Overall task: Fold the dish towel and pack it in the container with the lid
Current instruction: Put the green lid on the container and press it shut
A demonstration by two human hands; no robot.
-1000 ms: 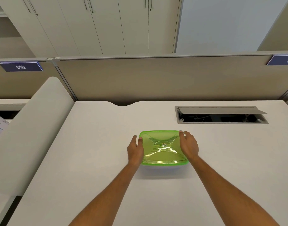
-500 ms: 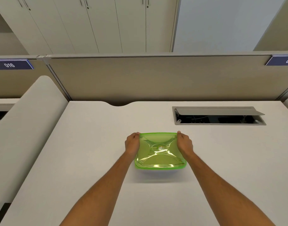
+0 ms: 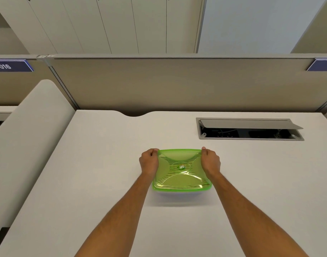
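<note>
A container with a translucent green lid (image 3: 181, 169) sits on the white desk (image 3: 103, 173), in the middle. A striped cloth shows faintly through the lid; I take it for the dish towel. My left hand (image 3: 149, 161) is curled on the lid's far left corner. My right hand (image 3: 210, 161) is curled on the far right corner. Both hands grip the lid's rim with fingers closed. The container's clear body (image 3: 181, 193) is barely visible below the lid's near edge.
An open cable hatch (image 3: 249, 128) with a raised grey flap lies in the desk at the back right. A beige partition wall (image 3: 177, 84) runs behind the desk. A low rounded divider (image 3: 29, 136) borders the desk on the left.
Both hands have slid from the lid's sides to its far corners and closed into a grip. The container sits slightly nearer in view.
</note>
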